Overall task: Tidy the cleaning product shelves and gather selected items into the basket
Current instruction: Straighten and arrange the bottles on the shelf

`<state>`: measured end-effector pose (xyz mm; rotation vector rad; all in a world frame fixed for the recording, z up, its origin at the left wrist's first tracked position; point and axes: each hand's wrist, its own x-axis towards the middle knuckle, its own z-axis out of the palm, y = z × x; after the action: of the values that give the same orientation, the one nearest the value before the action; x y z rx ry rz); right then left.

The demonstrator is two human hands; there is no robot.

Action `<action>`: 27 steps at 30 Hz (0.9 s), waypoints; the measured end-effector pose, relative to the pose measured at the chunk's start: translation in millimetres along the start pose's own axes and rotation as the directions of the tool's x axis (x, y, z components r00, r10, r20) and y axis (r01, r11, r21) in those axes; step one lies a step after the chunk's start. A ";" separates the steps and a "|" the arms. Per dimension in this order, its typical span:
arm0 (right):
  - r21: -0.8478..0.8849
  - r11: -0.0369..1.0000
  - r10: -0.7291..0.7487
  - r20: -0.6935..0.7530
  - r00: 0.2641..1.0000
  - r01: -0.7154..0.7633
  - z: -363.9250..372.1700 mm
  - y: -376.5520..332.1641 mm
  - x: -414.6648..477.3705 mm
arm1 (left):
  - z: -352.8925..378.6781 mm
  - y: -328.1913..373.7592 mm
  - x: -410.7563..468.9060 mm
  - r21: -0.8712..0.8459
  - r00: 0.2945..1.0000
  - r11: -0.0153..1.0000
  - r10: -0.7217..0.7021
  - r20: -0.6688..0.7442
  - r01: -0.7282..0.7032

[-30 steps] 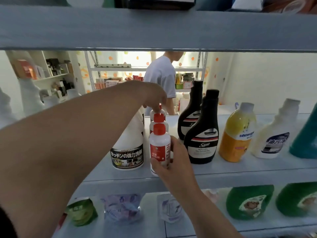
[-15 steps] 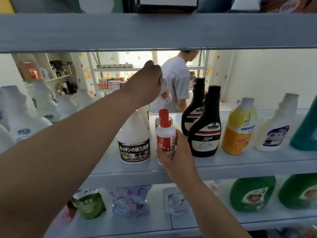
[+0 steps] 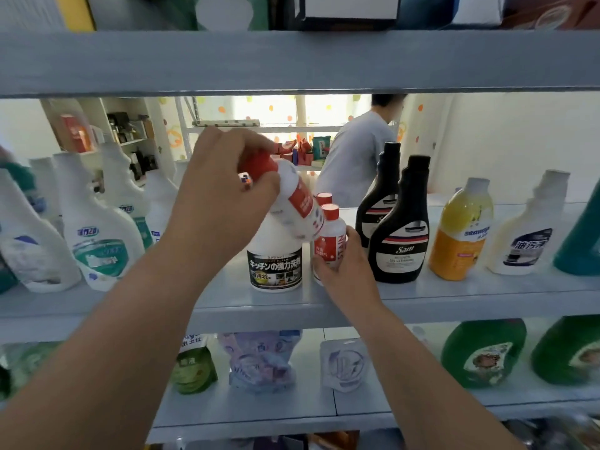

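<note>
Aloft, left hand grips a tilted bottle.

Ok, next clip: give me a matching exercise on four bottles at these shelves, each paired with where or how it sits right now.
Things
1. left-hand small bottle
2. right-hand small bottle
3. yellow bottle
4. big green bottle

States
A. on the lower shelf
B. upright on the middle shelf, gripped
C. tilted, lifted above the middle shelf
D. untouched, just right of the black bottles

Pairs: 1-C, 2-B, 3-D, 4-A.
</note>
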<state>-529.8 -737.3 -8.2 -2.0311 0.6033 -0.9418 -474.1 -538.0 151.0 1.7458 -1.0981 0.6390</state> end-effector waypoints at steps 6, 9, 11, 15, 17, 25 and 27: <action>-0.043 0.998 0.046 0.035 0.998 -0.044 9.8 -1.2 28.9 | 2.4 -26.6 -39.3 -0.090 0.969 0.967 -0.232 0.089 0.239; -0.082 0.995 0.067 0.057 0.996 -0.062 17.6 -2.3 44.5 | 11.4 -34.3 -53.9 -0.126 0.942 0.937 -0.310 0.128 0.325; -0.086 0.993 0.085 0.062 0.994 -0.079 22.6 -3.1 53.5 | 17.9 -37.6 -59.7 -0.150 0.924 0.916 -0.351 0.153 0.373; -0.056 0.992 0.113 0.068 0.991 -0.109 32.5 -3.3 68.2 | 25.7 -39.9 -64.6 -0.168 0.904 0.894 -0.384 0.187 0.414; -0.054 0.991 0.126 0.066 0.990 -0.123 34.9 -4.6 73.0 | 27.0 -40.4 -65.3 -0.196 0.900 0.884 -0.390 0.192 0.425; -0.286 0.957 0.096 0.147 0.984 -0.051 10.2 -2.0 25.7 | 30.6 -41.4 -69.8 -0.289 0.890 0.844 -0.405 0.210 0.452; -0.184 0.981 -0.040 0.123 0.992 0.063 1.2 -5.5 -5.0 | 32.4 -41.8 -73.1 -0.370 0.883 0.802 -0.422 0.205 0.469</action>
<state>-531.4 -730.3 -6.3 -2.2627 0.5954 -0.8121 -472.5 -532.3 61.0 1.5950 -0.7743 0.0054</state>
